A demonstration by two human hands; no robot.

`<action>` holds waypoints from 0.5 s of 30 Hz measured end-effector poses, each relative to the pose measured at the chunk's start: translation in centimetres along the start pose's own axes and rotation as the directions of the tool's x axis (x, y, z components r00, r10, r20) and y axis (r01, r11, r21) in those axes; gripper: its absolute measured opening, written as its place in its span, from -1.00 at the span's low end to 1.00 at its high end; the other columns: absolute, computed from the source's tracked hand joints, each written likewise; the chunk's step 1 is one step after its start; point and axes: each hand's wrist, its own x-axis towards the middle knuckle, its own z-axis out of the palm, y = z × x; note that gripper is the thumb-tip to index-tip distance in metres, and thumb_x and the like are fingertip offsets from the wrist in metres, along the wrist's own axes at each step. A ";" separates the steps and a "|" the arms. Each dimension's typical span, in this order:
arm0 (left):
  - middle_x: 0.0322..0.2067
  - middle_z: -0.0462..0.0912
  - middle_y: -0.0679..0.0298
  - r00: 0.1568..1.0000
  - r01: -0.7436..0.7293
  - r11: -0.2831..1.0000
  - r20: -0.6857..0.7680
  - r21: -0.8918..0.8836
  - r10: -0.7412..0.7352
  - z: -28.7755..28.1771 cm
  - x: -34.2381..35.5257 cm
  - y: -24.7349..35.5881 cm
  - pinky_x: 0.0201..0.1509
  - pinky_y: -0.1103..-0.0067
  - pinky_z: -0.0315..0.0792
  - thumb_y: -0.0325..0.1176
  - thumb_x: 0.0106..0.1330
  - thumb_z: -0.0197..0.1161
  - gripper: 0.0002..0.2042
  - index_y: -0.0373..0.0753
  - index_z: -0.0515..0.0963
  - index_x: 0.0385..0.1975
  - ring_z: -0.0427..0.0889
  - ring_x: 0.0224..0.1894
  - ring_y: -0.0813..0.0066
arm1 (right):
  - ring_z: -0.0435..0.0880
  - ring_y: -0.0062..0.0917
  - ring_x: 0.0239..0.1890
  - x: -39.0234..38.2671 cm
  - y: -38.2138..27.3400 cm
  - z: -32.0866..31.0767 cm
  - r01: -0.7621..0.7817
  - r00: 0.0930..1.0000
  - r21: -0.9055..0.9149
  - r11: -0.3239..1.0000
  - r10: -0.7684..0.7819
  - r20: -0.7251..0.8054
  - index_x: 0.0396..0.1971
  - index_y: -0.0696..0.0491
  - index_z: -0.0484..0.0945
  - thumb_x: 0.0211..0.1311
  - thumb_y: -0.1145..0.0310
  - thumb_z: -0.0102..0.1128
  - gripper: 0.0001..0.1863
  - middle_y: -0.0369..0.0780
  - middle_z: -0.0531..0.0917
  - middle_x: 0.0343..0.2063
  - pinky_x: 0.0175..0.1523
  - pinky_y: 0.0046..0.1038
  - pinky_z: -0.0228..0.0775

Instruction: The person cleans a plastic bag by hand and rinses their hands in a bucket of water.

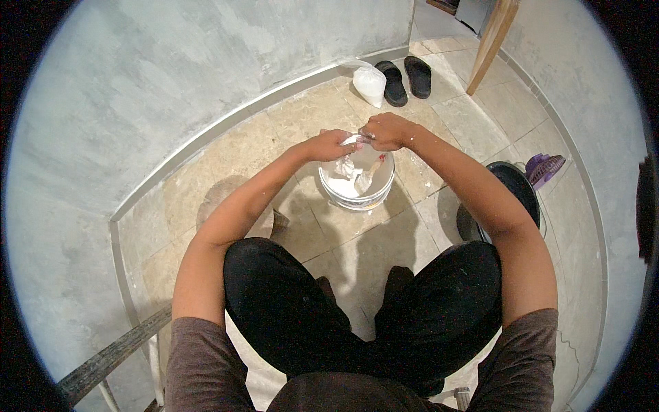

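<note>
A white bucket (357, 204) stands on the floor in front of my feet, with white paste-like material (341, 185) inside. A tool (371, 175), whitened with paste and showing a small red spot at its upper end, leans inside against the right wall. Over the bucket's far rim my two hands meet. My left hand (329, 145) is closed, thumb on top, at a small pale, flat thing (352, 139). My right hand (386, 132) is a fist at the other end of it. The fingers hide most of that thing, so its kind is unclear.
Beyond the bucket are a tied plastic bag of white material (371, 86) and black slippers (395, 86). On the right stand a dark tub (511, 182) and a purple fan (544, 168). A wooden post (493, 44) rises behind. Plastered walls (171, 82) curve around the tiled floor.
</note>
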 end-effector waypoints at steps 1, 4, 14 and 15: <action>-0.50 0.56 0.20 1.000 -0.010 1.000 -0.017 0.025 0.010 0.1 0.0 -0.2 -0.25 0.48 0.38 0.13 0.34 0.00 -0.49 -0.29 0.55 -0.25 0.48 -0.39 0.44 | 0.60 -0.11 -0.26 0.2 -0.2 -0.2 -0.004 1.000 -0.004 1.000 0.004 0.017 -0.31 0.10 0.54 -0.02 0.33 0.02 -0.74 0.01 0.60 -0.43 -0.13 -0.15 0.40; -0.47 0.58 0.15 0.999 -0.034 0.999 -0.022 0.018 0.035 0.4 0.2 -0.6 -0.13 0.39 0.36 0.12 0.37 -0.08 -0.48 -0.30 0.53 -0.28 0.51 -0.35 0.33 | 0.61 -0.12 -0.26 0.2 -1.2 -1.1 -0.043 0.998 0.013 0.999 0.042 0.045 -0.25 0.09 0.51 -0.02 0.36 0.03 -0.71 0.02 0.61 -0.42 -0.13 -0.16 0.41; -0.35 0.56 -0.04 0.998 -0.058 0.913 0.011 0.403 0.058 0.5 0.8 -1.6 -0.01 0.23 0.15 -0.12 0.35 -0.04 -0.66 -0.27 0.55 -0.35 0.52 -0.26 0.01 | 0.62 -0.15 -0.27 0.5 -1.1 0.1 0.086 0.994 0.034 0.996 -0.084 -0.068 -0.22 0.08 0.52 -0.09 0.44 0.07 -0.67 -0.08 0.64 -0.37 -0.16 -0.18 0.42; -0.36 0.56 -0.04 0.998 -0.053 0.903 -0.005 0.426 0.060 0.5 0.8 -1.4 -0.02 0.23 0.16 -0.12 0.32 -0.01 -0.67 -0.27 0.57 -0.37 0.52 -0.25 0.02 | 0.62 -0.14 -0.27 0.6 -0.8 0.4 0.088 0.993 0.029 0.996 -0.085 -0.081 -0.25 0.07 0.53 -0.09 0.43 0.07 -0.70 -0.06 0.63 -0.39 -0.18 -0.18 0.43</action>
